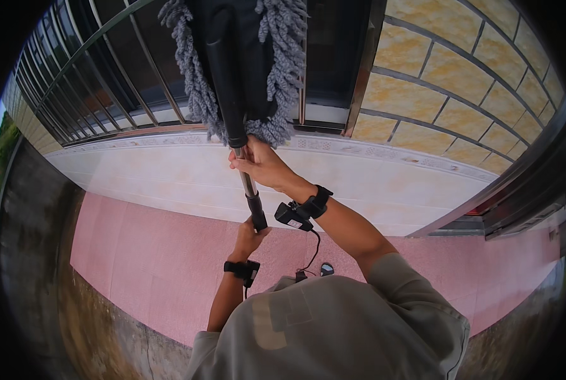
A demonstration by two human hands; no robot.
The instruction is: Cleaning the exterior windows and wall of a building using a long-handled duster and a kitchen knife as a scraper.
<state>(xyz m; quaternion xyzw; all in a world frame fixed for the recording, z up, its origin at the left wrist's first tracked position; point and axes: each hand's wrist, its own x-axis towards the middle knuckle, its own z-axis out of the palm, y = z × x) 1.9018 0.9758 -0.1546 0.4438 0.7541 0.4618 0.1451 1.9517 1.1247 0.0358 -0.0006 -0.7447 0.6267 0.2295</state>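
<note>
A mop with a grey chenille fringe (283,71) and a black backing is raised at the top of the view, its head in front of a barred window. The telescopic handle (246,178) runs down from it, part black sleeve and part bare metal. My right hand (264,164) is closed around the metal tube just below the upper black sleeve, by the fringe's lower edge. Lower down, my left hand (249,237) holds the black grip (257,213) at the handle's bottom end. Whether the fringe touches the bars cannot be told.
Metal window bars (143,61) span the upper left. Yellowish wall tiles (454,66) lie at the upper right, pale tiles (368,180) below the window. Pink paving (159,261) covers the ground, with a dark doorway (525,204) at right. A cable (318,247) hangs from the right wrist's device.
</note>
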